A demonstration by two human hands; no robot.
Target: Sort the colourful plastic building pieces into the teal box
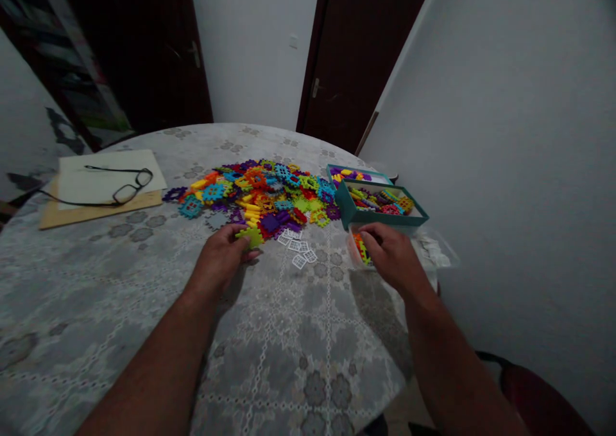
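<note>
Left hand (222,256) is holding a yellow-green piece (251,237)
Right hand (397,256) is hovering at a clear tub (351,251) beside a teal box (360,217).

Eyeglasses (126,194): black-framed; laid with temples unfolded, beyond and to the left of the left hand (219,256).
Pale sheet (110,158): spread beneath the eyeglasses, same side of that hand.
Wooden board (58,218): partly covered by the sheet; near edge left exposed.
Tablecloth (269,352): grey and white, patterned with flowers; spread beneath and around both hands.
Dark doors (366,44): two noted far beyond the hands, each fitted with a pale handle (316,88).
Wall switch (293,41): mounted between the doors.
Shelves (38,44): seen dimly, far left beyond the left hand.
Dark red chair (539,401): partly seen, nearer than the right hand (392,253), to its right.
</note>
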